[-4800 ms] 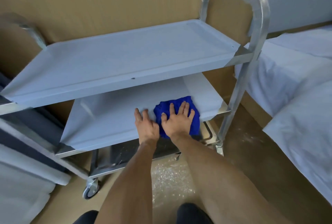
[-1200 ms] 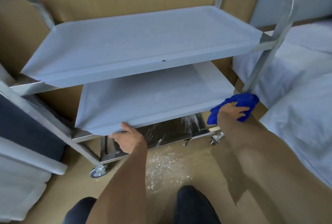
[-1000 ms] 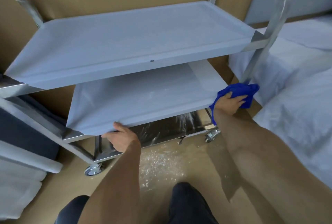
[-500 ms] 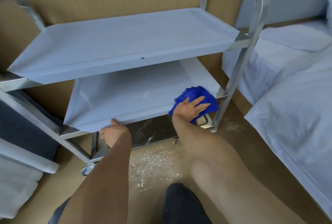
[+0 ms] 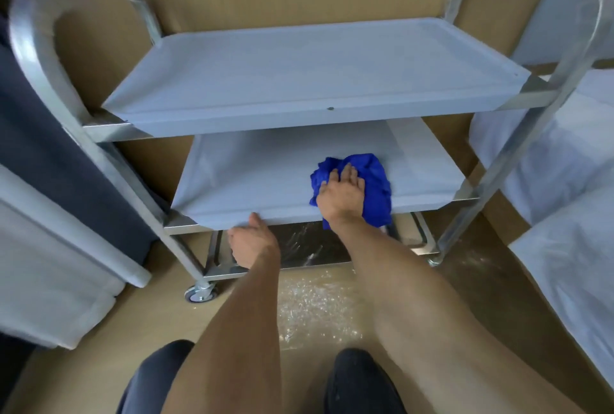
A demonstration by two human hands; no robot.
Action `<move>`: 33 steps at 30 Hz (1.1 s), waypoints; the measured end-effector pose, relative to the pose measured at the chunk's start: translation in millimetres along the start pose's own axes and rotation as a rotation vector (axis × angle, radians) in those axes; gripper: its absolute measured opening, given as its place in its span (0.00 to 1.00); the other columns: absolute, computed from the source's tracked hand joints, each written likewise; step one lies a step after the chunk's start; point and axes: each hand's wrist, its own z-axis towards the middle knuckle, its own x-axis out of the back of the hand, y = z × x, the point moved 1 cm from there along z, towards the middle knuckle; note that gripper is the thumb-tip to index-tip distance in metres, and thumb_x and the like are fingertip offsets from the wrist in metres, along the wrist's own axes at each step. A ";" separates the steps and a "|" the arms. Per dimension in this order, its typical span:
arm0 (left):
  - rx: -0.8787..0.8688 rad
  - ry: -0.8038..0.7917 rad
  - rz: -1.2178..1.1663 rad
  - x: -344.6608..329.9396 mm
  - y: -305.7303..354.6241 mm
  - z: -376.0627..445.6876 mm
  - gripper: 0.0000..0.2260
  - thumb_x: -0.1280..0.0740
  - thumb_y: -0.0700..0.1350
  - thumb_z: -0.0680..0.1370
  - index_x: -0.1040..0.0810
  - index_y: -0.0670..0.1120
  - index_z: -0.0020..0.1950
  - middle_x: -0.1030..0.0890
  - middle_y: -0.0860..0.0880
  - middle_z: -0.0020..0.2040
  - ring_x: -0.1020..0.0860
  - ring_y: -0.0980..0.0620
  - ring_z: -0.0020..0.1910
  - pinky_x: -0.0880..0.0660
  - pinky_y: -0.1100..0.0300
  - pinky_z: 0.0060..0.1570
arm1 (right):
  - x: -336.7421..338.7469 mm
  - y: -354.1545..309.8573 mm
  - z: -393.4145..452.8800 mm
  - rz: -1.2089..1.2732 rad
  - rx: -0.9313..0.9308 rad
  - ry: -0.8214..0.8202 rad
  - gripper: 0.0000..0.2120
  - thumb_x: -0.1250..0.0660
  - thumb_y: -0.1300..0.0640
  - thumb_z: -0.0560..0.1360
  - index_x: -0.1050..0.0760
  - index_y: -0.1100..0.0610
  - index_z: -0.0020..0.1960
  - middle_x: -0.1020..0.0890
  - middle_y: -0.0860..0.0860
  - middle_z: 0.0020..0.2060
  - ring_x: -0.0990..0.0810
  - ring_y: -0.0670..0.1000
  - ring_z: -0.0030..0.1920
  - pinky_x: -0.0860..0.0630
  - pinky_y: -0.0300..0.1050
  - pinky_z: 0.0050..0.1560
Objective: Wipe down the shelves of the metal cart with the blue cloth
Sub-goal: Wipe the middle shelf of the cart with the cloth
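The right hand (image 5: 342,194) presses flat, fingers straight, on the cloth (image 5: 372,187) at the middle shelf's (image 5: 252,177) front edge. The left hand (image 5: 252,240) grips that edge, fingers hidden beneath. The cloth's underside drapes out of sight.
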 end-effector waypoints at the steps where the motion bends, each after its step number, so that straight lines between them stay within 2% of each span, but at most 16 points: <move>1: -0.009 0.001 0.012 3.6 -0.5 1.6 0.27 0.45 0.61 0.80 0.25 0.37 0.60 0.21 0.37 0.57 0.21 0.37 0.55 0.26 0.50 0.57 | -0.4 -29.4 -1.6 0.032 0.092 -0.031 0.27 0.51 0.47 0.83 0.43 0.59 0.78 0.45 0.63 0.79 0.47 0.61 0.79 0.47 0.56 0.76; 5: -0.103 -0.037 0.106 29.5 -15.2 18.5 0.18 0.47 0.48 0.83 0.23 0.38 0.60 0.20 0.38 0.57 0.22 0.39 0.56 0.26 0.51 0.54 | 2.6 -127.4 -20.7 0.099 0.473 -0.185 0.27 0.50 0.48 0.84 0.44 0.60 0.79 0.48 0.62 0.79 0.50 0.60 0.79 0.48 0.56 0.78; 8: -0.092 0.096 0.105 54.5 -19.0 35.6 0.16 0.46 0.47 0.82 0.29 0.40 0.66 0.24 0.39 0.62 0.24 0.39 0.59 0.27 0.49 0.57 | 4.1 -132.7 -24.3 0.094 0.521 -0.177 0.28 0.49 0.40 0.82 0.40 0.50 0.78 0.44 0.55 0.79 0.47 0.57 0.79 0.47 0.59 0.76; 11: 0.001 0.341 -0.002 79.9 -9.4 57.6 0.23 0.44 0.51 0.82 0.41 0.42 0.75 0.33 0.38 0.69 0.29 0.38 0.64 0.31 0.44 0.62 | 3.1 -97.6 -18.4 0.060 0.382 -0.108 0.30 0.54 0.32 0.78 0.41 0.42 0.77 0.41 0.49 0.78 0.48 0.58 0.78 0.47 0.63 0.72; 14: -0.131 0.380 -0.030 94.1 4.7 80.4 0.27 0.45 0.54 0.83 0.46 0.42 0.77 0.39 0.39 0.74 0.31 0.37 0.67 0.32 0.43 0.65 | 1.2 -52.0 -8.4 0.069 0.151 -0.060 0.32 0.57 0.32 0.79 0.45 0.44 0.79 0.43 0.52 0.79 0.50 0.60 0.79 0.48 0.63 0.74; 16: -0.135 0.391 -0.131 97.6 14.2 89.5 0.25 0.46 0.53 0.82 0.42 0.43 0.76 0.34 0.40 0.73 0.27 0.37 0.64 0.31 0.44 0.64 | 1.9 -22.6 -1.1 0.068 -0.018 -0.036 0.33 0.58 0.32 0.79 0.47 0.45 0.80 0.45 0.55 0.80 0.51 0.62 0.79 0.50 0.63 0.75; 18: -0.102 0.456 -0.162 102.0 16.4 96.9 0.19 0.46 0.53 0.82 0.33 0.45 0.69 0.26 0.42 0.65 0.25 0.39 0.59 0.30 0.45 0.59 | 3.3 -4.4 6.4 0.075 -0.137 -0.034 0.33 0.58 0.32 0.79 0.47 0.46 0.80 0.47 0.57 0.80 0.52 0.64 0.79 0.52 0.63 0.75; 20: -0.163 0.461 -0.110 106.7 8.7 105.9 0.17 0.46 0.53 0.81 0.28 0.45 0.63 0.23 0.42 0.59 0.24 0.40 0.56 0.30 0.45 0.56 | 1.4 -2.3 12.3 0.073 -0.192 -0.050 0.33 0.57 0.34 0.80 0.48 0.47 0.80 0.49 0.59 0.80 0.53 0.64 0.79 0.54 0.63 0.76; 23: -0.297 0.431 -0.065 110.5 -5.9 117.0 0.18 0.48 0.53 0.82 0.24 0.44 0.60 0.23 0.42 0.54 0.24 0.41 0.52 0.30 0.47 0.55 | -1.6 -24.6 16.9 0.049 -0.237 -0.078 0.32 0.58 0.37 0.81 0.50 0.49 0.81 0.50 0.60 0.80 0.53 0.65 0.79 0.55 0.63 0.77; 27: -0.356 0.419 -0.079 111.9 -11.2 122.3 0.17 0.47 0.51 0.82 0.23 0.43 0.57 0.23 0.43 0.51 0.24 0.42 0.48 0.30 0.47 0.52 | -9.0 -102.1 16.8 0.062 -0.115 -0.063 0.30 0.58 0.39 0.82 0.48 0.50 0.81 0.48 0.60 0.80 0.51 0.65 0.79 0.53 0.64 0.76; 33: -0.461 0.354 -0.117 119.3 -23.9 136.8 0.16 0.47 0.53 0.81 0.25 0.46 0.52 0.23 0.46 0.48 0.24 0.45 0.43 0.26 0.48 0.46 | -20.8 -263.1 -23.0 0.104 0.340 -0.066 0.27 0.52 0.39 0.82 0.42 0.47 0.78 0.43 0.59 0.79 0.49 0.63 0.78 0.51 0.63 0.74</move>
